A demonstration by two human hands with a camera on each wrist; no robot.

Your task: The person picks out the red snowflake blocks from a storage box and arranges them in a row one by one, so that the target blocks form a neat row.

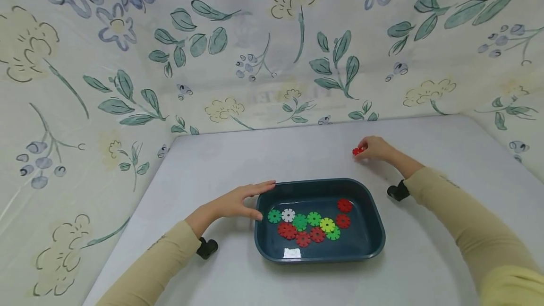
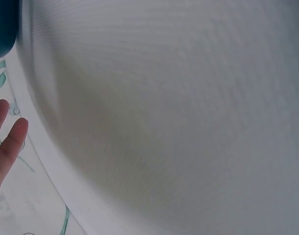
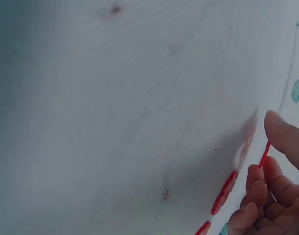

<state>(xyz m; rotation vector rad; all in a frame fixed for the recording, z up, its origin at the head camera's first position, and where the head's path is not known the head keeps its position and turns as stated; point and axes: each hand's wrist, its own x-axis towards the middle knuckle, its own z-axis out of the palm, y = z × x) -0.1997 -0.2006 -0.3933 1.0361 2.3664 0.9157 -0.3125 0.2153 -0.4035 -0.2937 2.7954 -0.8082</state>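
Observation:
My right hand [image 1: 375,149] is at the back right of the table, pinching a red notched disc [image 3: 264,154] between thumb and fingers. Just beside those fingertips, another red disc [image 3: 225,192] shows nearly edge-on in the right wrist view. A dark blue tray [image 1: 318,255] sits in front, holding several flat notched discs: green, a white disc [image 1: 288,215], a yellow disc [image 1: 327,225] and red ones. My left hand [image 1: 233,202] is at the tray's left back corner, fingers extended along the rim and thumb at the left side. Only two of its fingers show in the left wrist view.
The white table [image 1: 221,159] runs back to a floral-patterned cloth [image 1: 263,60], which also hangs at both sides. Black wrist cameras [image 1: 207,248] are worn under both forearms.

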